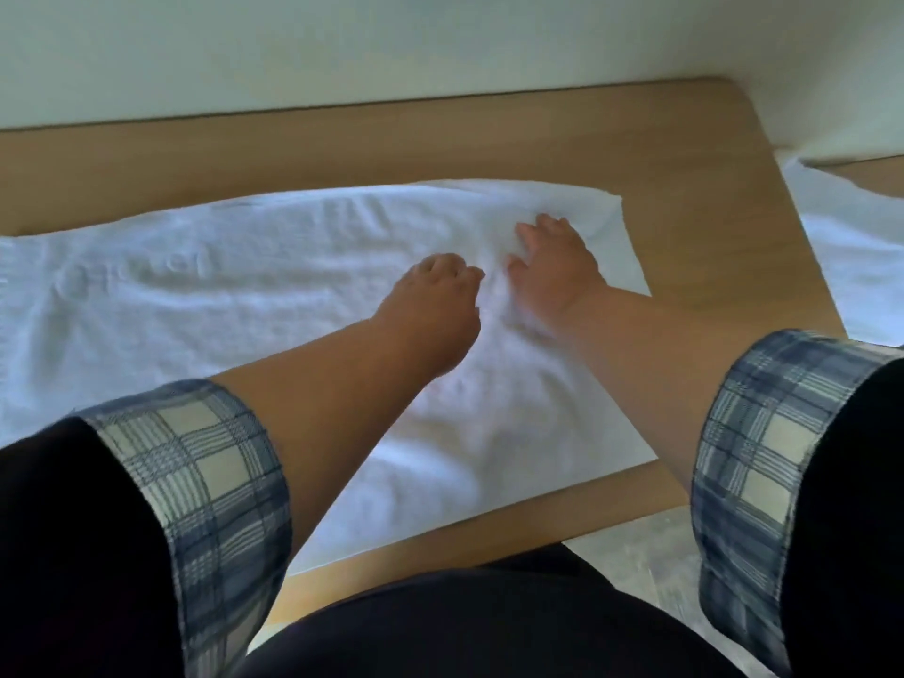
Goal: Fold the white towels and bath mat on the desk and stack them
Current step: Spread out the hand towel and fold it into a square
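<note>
- Towel [220,296], white and wide, lies spread flat on the wooden counter [489,139]. It runs from the fingers out to the left border of the view and back towards the person.
- Left hand [430,305] rests on the towel with its knuckles up. Its fingers [440,266] are bent down into the cloth with their tips hidden, so I cannot tell whether they pinch the towel or only press on it.
- Right hand [553,271] lies just beside the left hand, a little farther from the person. Its fingers [543,227] are spread wide and press on the towel, curled round nothing.
- Between the two sets of fingers the cloth stands up in a small rumpled ridge.
- Just beyond the right fingers lies the towel's far right corner, a smoother flap lying flat on the counter.
- Bare counter shows beyond the fingers, up to the pale wall [342,51], and also to their right.
- Second towel [851,247], also white, lies well to the right of the right fingers, past the counter's edge. What carries it I cannot tell.
- Checked cuffs [195,457] on dark sleeves sit well behind the fingers, one on each forearm.
- Grey floor [636,545] shows behind the right fingers, below the counter's near edge.
</note>
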The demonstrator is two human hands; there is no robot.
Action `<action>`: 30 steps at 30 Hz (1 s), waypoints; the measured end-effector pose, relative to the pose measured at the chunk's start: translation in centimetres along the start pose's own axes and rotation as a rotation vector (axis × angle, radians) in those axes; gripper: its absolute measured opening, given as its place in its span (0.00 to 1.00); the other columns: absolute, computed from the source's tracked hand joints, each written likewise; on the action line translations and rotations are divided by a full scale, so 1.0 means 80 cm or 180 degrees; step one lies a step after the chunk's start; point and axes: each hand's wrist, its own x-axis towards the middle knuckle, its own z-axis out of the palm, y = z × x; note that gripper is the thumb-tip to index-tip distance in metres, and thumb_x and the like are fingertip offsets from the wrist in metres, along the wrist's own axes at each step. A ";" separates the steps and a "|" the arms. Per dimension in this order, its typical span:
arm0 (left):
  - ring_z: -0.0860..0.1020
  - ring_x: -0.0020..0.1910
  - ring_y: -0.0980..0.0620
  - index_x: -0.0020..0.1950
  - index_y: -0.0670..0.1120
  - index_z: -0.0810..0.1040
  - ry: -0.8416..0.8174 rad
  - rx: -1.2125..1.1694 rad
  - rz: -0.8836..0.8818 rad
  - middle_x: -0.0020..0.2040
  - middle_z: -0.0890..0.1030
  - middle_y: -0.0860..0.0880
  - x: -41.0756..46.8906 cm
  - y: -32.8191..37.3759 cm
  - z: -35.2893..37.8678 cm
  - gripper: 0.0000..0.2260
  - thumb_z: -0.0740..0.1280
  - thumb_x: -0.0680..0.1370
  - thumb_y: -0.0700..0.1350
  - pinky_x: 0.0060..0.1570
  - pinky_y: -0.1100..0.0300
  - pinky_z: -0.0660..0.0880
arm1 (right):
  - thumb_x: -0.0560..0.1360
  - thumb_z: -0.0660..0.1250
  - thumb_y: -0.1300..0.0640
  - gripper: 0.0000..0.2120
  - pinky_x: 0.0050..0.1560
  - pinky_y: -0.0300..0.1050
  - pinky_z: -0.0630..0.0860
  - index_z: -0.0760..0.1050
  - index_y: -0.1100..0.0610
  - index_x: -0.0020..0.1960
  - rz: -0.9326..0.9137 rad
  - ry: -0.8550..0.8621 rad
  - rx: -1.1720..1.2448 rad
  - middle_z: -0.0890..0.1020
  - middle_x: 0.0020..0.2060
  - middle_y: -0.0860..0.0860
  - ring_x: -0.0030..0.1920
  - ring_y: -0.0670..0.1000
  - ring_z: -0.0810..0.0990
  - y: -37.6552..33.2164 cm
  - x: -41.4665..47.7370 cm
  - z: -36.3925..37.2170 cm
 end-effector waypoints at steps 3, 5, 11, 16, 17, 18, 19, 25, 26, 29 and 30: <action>0.65 0.71 0.42 0.75 0.46 0.67 -0.0127 0.0210 -0.0168 0.72 0.67 0.43 0.040 0.037 0.004 0.22 0.61 0.81 0.47 0.67 0.49 0.67 | 0.83 0.54 0.43 0.28 0.77 0.56 0.51 0.56 0.50 0.80 -0.0187 -0.0073 -0.0318 0.52 0.81 0.52 0.81 0.55 0.48 0.017 0.012 -0.007; 0.67 0.67 0.42 0.74 0.47 0.67 -0.0215 0.0472 -0.0393 0.70 0.67 0.43 0.051 0.050 0.004 0.23 0.63 0.78 0.47 0.63 0.48 0.71 | 0.82 0.54 0.42 0.29 0.75 0.60 0.51 0.54 0.49 0.80 -0.0221 -0.0095 -0.0521 0.50 0.81 0.52 0.80 0.57 0.47 0.030 0.027 -0.021; 0.65 0.69 0.43 0.74 0.47 0.64 -0.0305 0.0576 -0.0827 0.71 0.64 0.44 0.051 0.072 0.007 0.25 0.63 0.78 0.46 0.65 0.50 0.68 | 0.78 0.60 0.57 0.32 0.74 0.65 0.50 0.55 0.50 0.79 -0.0160 0.0163 -0.0854 0.51 0.80 0.55 0.80 0.62 0.46 0.070 0.091 -0.078; 0.63 0.71 0.41 0.75 0.45 0.62 -0.0363 0.0855 -0.1149 0.74 0.61 0.42 0.051 0.095 0.009 0.25 0.63 0.78 0.43 0.68 0.48 0.68 | 0.79 0.66 0.46 0.20 0.58 0.47 0.68 0.68 0.56 0.65 0.0689 0.1085 0.1556 0.75 0.63 0.54 0.63 0.57 0.74 0.078 0.111 -0.100; 0.64 0.69 0.42 0.75 0.45 0.61 -0.0382 0.0950 -0.1192 0.73 0.62 0.42 0.051 0.100 0.008 0.26 0.64 0.78 0.43 0.66 0.49 0.69 | 0.79 0.65 0.44 0.18 0.55 0.45 0.69 0.69 0.56 0.61 0.0705 0.0823 0.1914 0.77 0.58 0.53 0.59 0.56 0.77 0.077 0.106 -0.096; 0.66 0.67 0.42 0.75 0.45 0.62 -0.0377 0.1042 -0.1218 0.71 0.63 0.42 0.052 0.105 0.007 0.26 0.65 0.77 0.42 0.64 0.50 0.70 | 0.79 0.65 0.45 0.14 0.52 0.44 0.70 0.70 0.55 0.55 0.0440 0.0629 0.1921 0.78 0.51 0.51 0.53 0.55 0.78 0.076 0.098 -0.088; 0.67 0.65 0.43 0.74 0.45 0.62 -0.0341 0.1111 -0.1230 0.69 0.64 0.42 0.052 0.110 0.007 0.27 0.65 0.77 0.41 0.62 0.51 0.71 | 0.79 0.65 0.46 0.11 0.48 0.46 0.71 0.70 0.54 0.50 0.0012 0.0617 0.1672 0.77 0.45 0.50 0.48 0.55 0.77 0.074 0.084 -0.079; 0.71 0.59 0.45 0.77 0.46 0.61 -0.0161 0.0650 -0.1057 0.63 0.70 0.43 0.046 0.118 0.023 0.28 0.62 0.77 0.35 0.59 0.51 0.74 | 0.76 0.62 0.59 0.06 0.47 0.51 0.74 0.65 0.51 0.47 -0.0140 0.1983 0.2055 0.73 0.43 0.48 0.43 0.53 0.75 0.091 0.074 -0.075; 0.71 0.60 0.44 0.78 0.47 0.60 -0.0125 0.0582 -0.1053 0.64 0.70 0.43 0.045 0.117 0.027 0.27 0.60 0.79 0.38 0.60 0.50 0.73 | 0.75 0.62 0.61 0.05 0.47 0.49 0.74 0.67 0.52 0.48 -0.0203 0.2210 0.2248 0.73 0.44 0.49 0.43 0.53 0.75 0.092 0.073 -0.077; 0.69 0.64 0.44 0.80 0.49 0.57 -0.0003 0.0499 -0.1052 0.67 0.68 0.44 0.037 0.118 0.041 0.26 0.58 0.83 0.51 0.65 0.49 0.68 | 0.75 0.61 0.62 0.10 0.55 0.43 0.72 0.76 0.58 0.55 -0.1326 0.1771 0.1909 0.78 0.54 0.52 0.54 0.55 0.79 0.082 0.052 -0.055; 0.68 0.66 0.44 0.80 0.50 0.56 0.0037 0.0507 -0.1036 0.68 0.67 0.45 0.032 0.118 0.046 0.27 0.58 0.83 0.56 0.66 0.49 0.67 | 0.77 0.60 0.62 0.14 0.62 0.47 0.71 0.76 0.57 0.60 -0.1764 0.1136 0.1523 0.77 0.62 0.53 0.62 0.56 0.76 0.078 0.044 -0.042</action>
